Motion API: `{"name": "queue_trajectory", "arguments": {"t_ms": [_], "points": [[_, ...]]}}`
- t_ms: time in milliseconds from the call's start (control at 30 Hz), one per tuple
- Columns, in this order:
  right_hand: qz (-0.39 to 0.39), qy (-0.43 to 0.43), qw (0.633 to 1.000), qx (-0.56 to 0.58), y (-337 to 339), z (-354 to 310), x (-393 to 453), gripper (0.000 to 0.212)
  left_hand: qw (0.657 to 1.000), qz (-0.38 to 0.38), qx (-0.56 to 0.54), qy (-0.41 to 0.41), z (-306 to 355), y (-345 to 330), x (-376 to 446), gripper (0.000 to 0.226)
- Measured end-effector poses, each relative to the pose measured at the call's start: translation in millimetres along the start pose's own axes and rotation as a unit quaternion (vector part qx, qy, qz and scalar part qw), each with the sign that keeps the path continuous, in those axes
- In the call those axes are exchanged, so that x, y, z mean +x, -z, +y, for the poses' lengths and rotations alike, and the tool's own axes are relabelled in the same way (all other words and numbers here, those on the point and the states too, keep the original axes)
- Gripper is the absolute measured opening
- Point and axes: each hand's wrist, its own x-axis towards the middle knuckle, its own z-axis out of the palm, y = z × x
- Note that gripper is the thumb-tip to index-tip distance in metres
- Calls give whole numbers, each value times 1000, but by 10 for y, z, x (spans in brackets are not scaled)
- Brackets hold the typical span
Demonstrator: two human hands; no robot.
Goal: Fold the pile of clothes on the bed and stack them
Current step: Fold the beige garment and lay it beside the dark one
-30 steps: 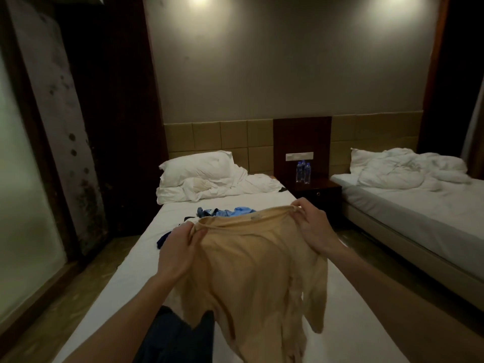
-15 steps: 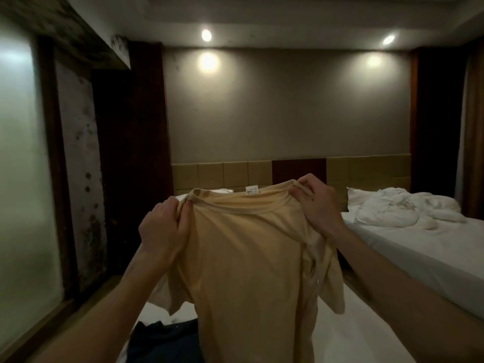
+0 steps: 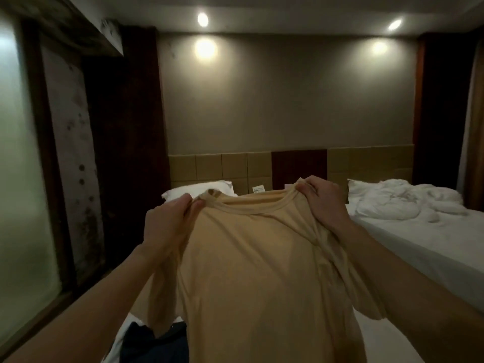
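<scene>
A tan short-sleeved T-shirt point(image 3: 256, 279) hangs in the air in front of me, front side toward me, neckline at the top. My left hand point(image 3: 167, 226) pinches its left shoulder beside the collar. My right hand point(image 3: 324, 203) grips the right shoulder, slightly higher. The shirt's body drops out of the bottom of the view and hides most of the near bed point(image 3: 379, 344). A dark navy garment point(image 3: 154, 344) lies on that bed at the lower left, partly behind the shirt.
A white pillow point(image 3: 199, 191) shows at the head of the near bed. A second bed point(image 3: 419, 244) with a crumpled white duvet point(image 3: 398, 200) stands to the right. A frosted glass panel point(image 3: 23, 205) and a dark wooden frame line the left side.
Both hands have raised the tan shirt from low over the bed to chest height, and my view has tilted up. The blue clothes farther up the bed are now hidden.
</scene>
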Motion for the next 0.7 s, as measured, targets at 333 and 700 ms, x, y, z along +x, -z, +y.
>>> {"name": "queue_trajectory", "arguments": {"t_ms": [333, 700], "points": [[-154, -130, 979, -38, -1753, 1645, -119, 26, 954, -235, -83, 168, -553, -2360, -499, 35], [-264, -243, 923, -137, -3923, 3520, -682, 28, 874, -337, -89, 338, -915, -5055, -1745, 18]]}}
